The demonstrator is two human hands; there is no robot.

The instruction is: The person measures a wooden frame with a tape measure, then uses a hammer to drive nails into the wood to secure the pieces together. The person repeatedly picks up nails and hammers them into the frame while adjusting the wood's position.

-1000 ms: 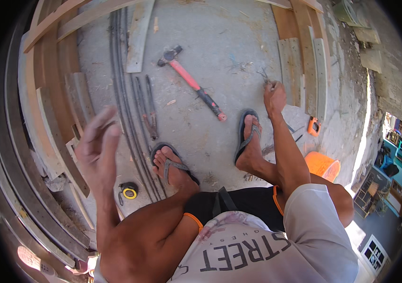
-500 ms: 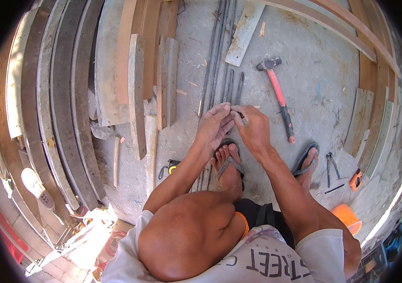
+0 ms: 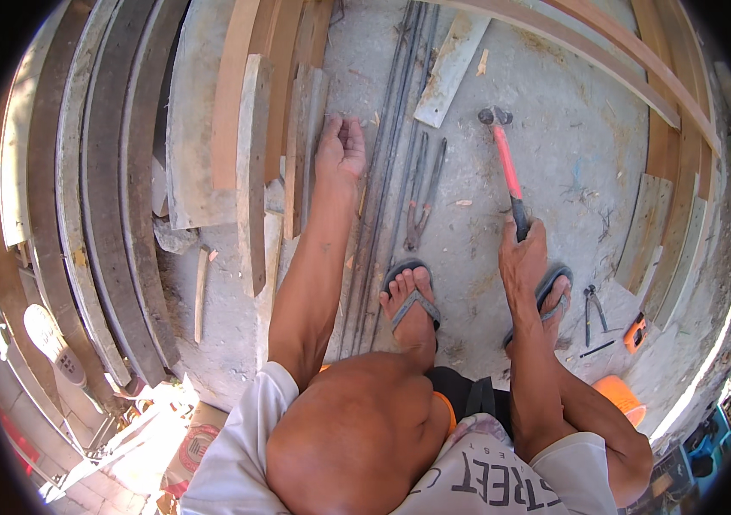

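The hammer [image 3: 508,163] has a dark metal head and a red-and-black handle. My right hand [image 3: 523,262] is closed around the lower end of that handle, and the head points away from me. My left hand [image 3: 341,150] is over the right side of the short wooden boards [image 3: 312,112], its fingers curled together. Whatever may be between those fingers is too small to make out. Between my hands, a long-handled cutting tool [image 3: 419,215] lies on the concrete beside several long dark metal bars [image 3: 387,146].
Long planks [image 3: 108,172] fill the left side. A pale board [image 3: 453,69] lies at the far middle, and timber [image 3: 657,206] lines the right. Pincers [image 3: 594,311], a thin black stick [image 3: 597,348], an orange tool [image 3: 636,333] and an orange container [image 3: 619,399] are at right.
My hands, which were together over the bars, have parted. The left moved left and farther out to the boards; the right moved right and took hold of the hammer handle, shifting the hammer slightly.
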